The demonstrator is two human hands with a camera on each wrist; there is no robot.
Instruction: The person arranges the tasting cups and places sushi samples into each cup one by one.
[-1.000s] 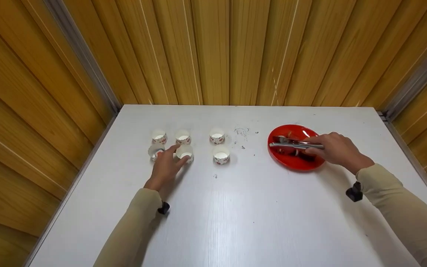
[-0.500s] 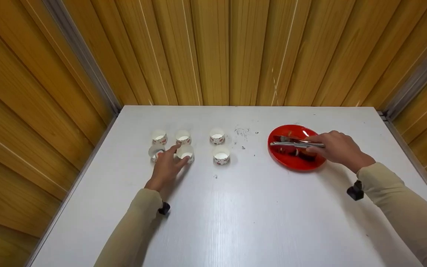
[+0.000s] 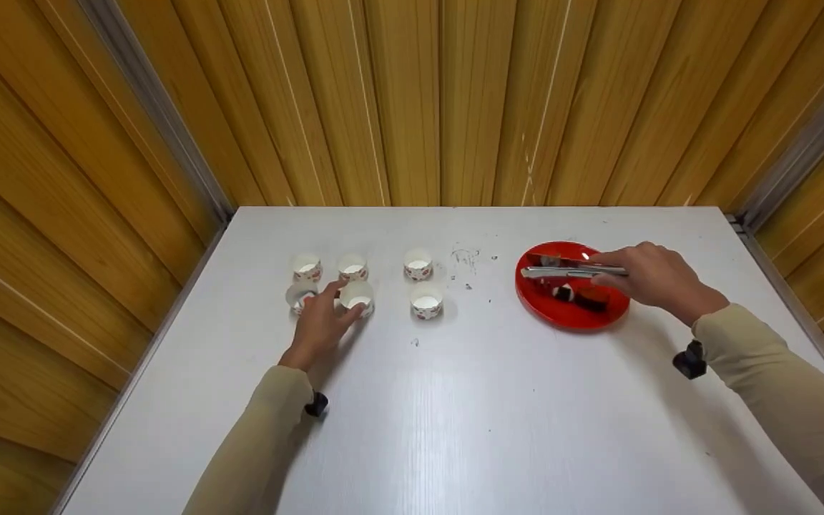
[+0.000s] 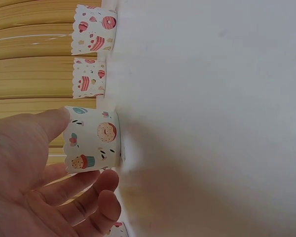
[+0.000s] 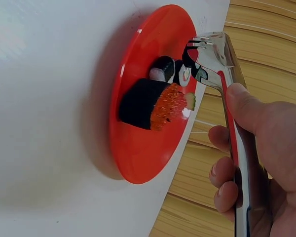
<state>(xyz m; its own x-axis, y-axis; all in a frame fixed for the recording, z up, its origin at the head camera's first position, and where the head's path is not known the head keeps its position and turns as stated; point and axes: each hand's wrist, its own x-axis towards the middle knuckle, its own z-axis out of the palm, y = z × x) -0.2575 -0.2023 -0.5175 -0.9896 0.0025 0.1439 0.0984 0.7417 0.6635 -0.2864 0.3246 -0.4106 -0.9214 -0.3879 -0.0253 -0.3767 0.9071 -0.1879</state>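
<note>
My left hand (image 3: 317, 322) holds a paper baking cup (image 3: 358, 299) between thumb and fingers. The cup stands upright and bears printed cupcakes and donuts in the left wrist view. My right hand (image 3: 659, 282) grips metal tongs (image 3: 573, 272) above a red plate (image 3: 562, 320). The tongs' forked tips hang over the plate's far part; I cannot tell whether they pinch a piece. On the plate, the right wrist view shows a black-wrapped sushi piece with orange roe (image 5: 143, 104) and small rolls (image 5: 163, 69) beside it.
Left of the held cup stands a paper cup (image 3: 297, 292) with something reddish inside. Two cups, one a patterned cup (image 3: 352, 269), stand behind. Two more, including a near cup (image 3: 426, 302), stand to the right. Wood-patterned panels (image 3: 412, 107) enclose the white table (image 3: 455, 422).
My right hand has lifted the tongs slightly and moved them away from the plate's middle, so more sushi shows beneath. My left hand has stayed at the same cup.
</note>
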